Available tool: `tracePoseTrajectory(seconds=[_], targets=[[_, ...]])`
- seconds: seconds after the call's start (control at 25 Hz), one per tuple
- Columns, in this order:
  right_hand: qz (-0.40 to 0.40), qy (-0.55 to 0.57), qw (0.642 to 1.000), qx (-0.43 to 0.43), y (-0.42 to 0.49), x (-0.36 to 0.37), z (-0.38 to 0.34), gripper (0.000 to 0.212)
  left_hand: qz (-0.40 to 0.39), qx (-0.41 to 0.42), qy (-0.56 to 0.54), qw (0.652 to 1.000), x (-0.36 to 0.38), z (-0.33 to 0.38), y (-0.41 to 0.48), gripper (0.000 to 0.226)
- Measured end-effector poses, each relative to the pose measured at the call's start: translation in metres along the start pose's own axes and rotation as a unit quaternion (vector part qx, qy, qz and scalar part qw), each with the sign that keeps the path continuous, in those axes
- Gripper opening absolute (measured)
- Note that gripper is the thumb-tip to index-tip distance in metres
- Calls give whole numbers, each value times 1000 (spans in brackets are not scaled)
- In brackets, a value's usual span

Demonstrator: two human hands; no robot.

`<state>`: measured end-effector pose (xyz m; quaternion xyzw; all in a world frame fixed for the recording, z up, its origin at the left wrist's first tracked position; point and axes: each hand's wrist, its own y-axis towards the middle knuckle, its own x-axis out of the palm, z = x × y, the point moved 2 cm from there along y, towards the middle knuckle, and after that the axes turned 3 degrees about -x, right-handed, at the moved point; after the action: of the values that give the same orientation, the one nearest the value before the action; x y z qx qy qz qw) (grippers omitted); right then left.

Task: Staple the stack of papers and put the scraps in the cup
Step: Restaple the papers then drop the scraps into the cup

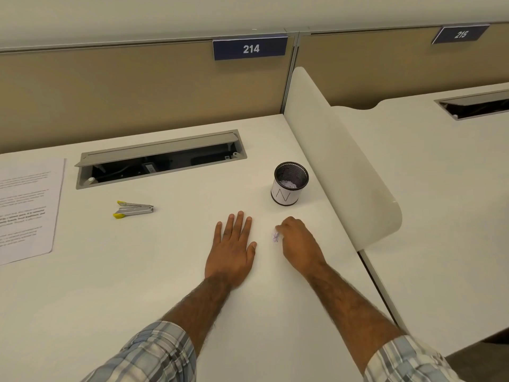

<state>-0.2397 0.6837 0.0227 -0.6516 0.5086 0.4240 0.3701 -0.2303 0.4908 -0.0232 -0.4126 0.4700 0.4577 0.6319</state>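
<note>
My right hand [298, 238] has its fingers curled round a small crumpled paper scrap [276, 236] just above the white desk [137, 271]. My left hand [232, 244] lies flat on the desk with straight fingers, a little to the left of the scrap. The black mesh cup [289, 184] with a white label stands upright beyond my right hand, and crumpled paper shows inside it. A silver stapler [133, 209] with yellow ends lies to the left. The stack of printed papers [26, 208] rests at the desk's left edge, partly out of view.
An open grey cable tray [159, 158] is set into the desk at the back. A rounded white divider panel [344, 150] rises just right of the cup. Tan partition walls with signs 214 and 215 stand behind.
</note>
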Motion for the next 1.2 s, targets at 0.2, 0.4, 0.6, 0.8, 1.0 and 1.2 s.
tracePoseTrajectory(seconds=[0.2, 0.4, 0.6, 0.8, 1.0, 1.2], targets=[[-44, -63, 996, -39, 12, 8, -7, 23, 0, 0, -1, 1000, 0, 0, -1, 66], [-38, 39, 998, -18, 8, 4, 2, 27, 4, 1, -7, 1000, -1, 1, 0, 66], [-90, -3, 994, -64, 8, -3, 2, 20, 2, 0, -2, 1000, 1, -1, 0, 66], [-99, -135, 980, -112, 5, 4, -8, 22, 0, 0, -5, 1000, 0, 0, 0, 66], [-91, -148, 977, -126, 2, 5, -8, 23, 2, 4, -3, 1000, 0, 0, 0, 66], [-94, -146, 976, -131, -1, 3, -10, 14, 3, 4, -1, 1000, 1, 0, 0, 66]])
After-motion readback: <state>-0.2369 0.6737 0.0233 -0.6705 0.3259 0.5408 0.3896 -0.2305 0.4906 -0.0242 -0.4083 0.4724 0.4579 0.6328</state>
